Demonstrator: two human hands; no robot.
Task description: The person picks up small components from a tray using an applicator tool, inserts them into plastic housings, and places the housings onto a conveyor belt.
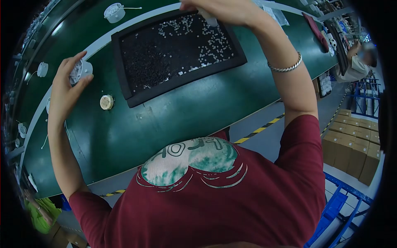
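My left hand (66, 84) is closed around a white round plastic housing (85, 69), with thumb and fingers on opposite sides of it, above the left part of the green bench. My right hand (219, 10) reaches over the far edge of a black tray (182, 83). Its fingers are bent, partly cut off by the top of the view, around something pale and smooth (211, 20) that I cannot make out. Small dark pieces (144, 62), seemingly screws, cover the tray's left side. Many tiny silvery pieces (213, 51) lie scattered on its right side.
A cream round piece (106, 102) lies left of the tray. More white housings with cords (114, 13) sit beyond a pale rail. Clear plastic bags (276, 15) and a dark red cloth (315, 31) lie far right. Other people (356, 66) are at both sides; cartons (351, 144) stand on the floor.
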